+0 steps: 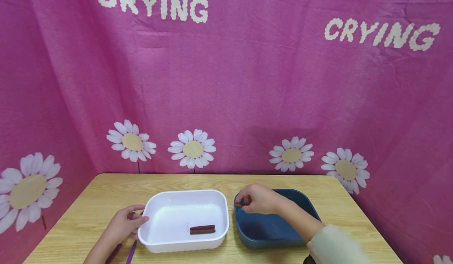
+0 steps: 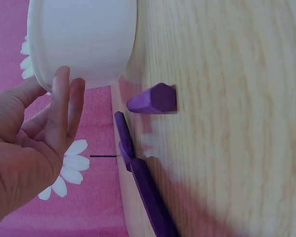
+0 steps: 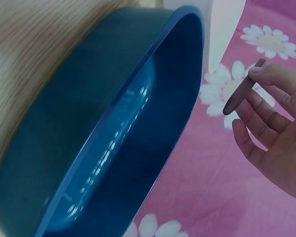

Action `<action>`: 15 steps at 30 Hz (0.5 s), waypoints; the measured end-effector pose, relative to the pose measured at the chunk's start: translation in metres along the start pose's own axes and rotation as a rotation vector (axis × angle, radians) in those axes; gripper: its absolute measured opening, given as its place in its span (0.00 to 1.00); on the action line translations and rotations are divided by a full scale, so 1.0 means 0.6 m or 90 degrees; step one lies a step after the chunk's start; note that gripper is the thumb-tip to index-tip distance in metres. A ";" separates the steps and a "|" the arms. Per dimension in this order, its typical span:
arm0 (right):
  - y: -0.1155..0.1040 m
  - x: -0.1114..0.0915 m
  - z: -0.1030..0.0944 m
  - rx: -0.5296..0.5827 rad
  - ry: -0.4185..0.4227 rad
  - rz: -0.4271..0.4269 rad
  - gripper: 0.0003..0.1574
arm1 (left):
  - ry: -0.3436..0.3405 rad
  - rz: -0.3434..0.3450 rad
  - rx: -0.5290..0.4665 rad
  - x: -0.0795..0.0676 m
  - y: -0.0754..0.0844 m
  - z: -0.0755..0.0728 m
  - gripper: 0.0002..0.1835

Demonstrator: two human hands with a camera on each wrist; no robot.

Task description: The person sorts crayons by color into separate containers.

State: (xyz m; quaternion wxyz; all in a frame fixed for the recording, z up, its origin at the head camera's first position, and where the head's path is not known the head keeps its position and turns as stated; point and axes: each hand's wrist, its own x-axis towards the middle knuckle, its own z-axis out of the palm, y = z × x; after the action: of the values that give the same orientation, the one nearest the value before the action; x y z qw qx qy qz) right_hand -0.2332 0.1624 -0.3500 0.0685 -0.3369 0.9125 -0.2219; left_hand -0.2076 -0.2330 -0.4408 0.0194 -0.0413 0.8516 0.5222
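In the head view my left hand (image 1: 124, 222) is at the left end of a white plastic tray (image 1: 150, 205). Its thumb lies at the rim, and its fingertips meet the outer wall in the left wrist view. Toward the right side of that tray lie two brown sticks (image 1: 202, 230), side by side. My right hand (image 1: 260, 199) pinches another short brown stick (image 3: 244, 89) between thumb and fingers. It holds this stick at the far left corner of a dark blue tray (image 1: 255, 243), above the rim; the forearm hides part of the tray.
Purple sticks (image 2: 150, 192) lie on the wooden table (image 1: 102, 193) by my left hand, one showing a six-sided end (image 2: 163, 96). A narrow gap separates the two trays. Pink cloth (image 1: 230, 99) with daisies hangs behind the table and along its sides.
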 end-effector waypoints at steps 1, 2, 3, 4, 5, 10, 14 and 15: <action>-0.004 0.006 0.004 -0.001 -0.002 -0.002 0.09 | 0.000 0.002 0.000 0.000 0.000 0.000 0.27; -0.008 0.011 0.009 -0.005 -0.002 -0.008 0.09 | -0.001 0.003 -0.001 -0.001 0.001 0.000 0.27; -0.012 0.017 0.014 -0.009 -0.004 -0.010 0.10 | -0.001 0.005 -0.001 -0.001 0.001 -0.001 0.27; -0.015 0.023 0.018 -0.014 -0.004 -0.011 0.10 | -0.001 0.006 -0.001 -0.002 0.001 -0.001 0.27; -0.017 0.028 0.023 -0.021 -0.004 -0.012 0.10 | -0.001 0.008 -0.002 -0.002 0.001 -0.001 0.27; -0.031 0.052 0.044 -0.035 -0.016 -0.016 0.11 | -0.001 0.007 -0.003 -0.001 0.002 -0.001 0.27; -0.045 0.068 0.057 -0.044 -0.026 -0.022 0.11 | 0.001 0.006 -0.001 -0.002 0.003 0.000 0.26; -0.048 0.072 0.060 -0.045 -0.028 -0.023 0.11 | 0.001 0.007 0.000 -0.002 0.003 0.000 0.26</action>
State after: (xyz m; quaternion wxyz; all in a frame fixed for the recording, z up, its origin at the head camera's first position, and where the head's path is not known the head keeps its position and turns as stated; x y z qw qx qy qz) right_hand -0.2395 0.1020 -0.3681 0.0728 -0.3606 0.9116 -0.1835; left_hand -0.2067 -0.2323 -0.4391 0.0161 -0.0373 0.8518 0.5224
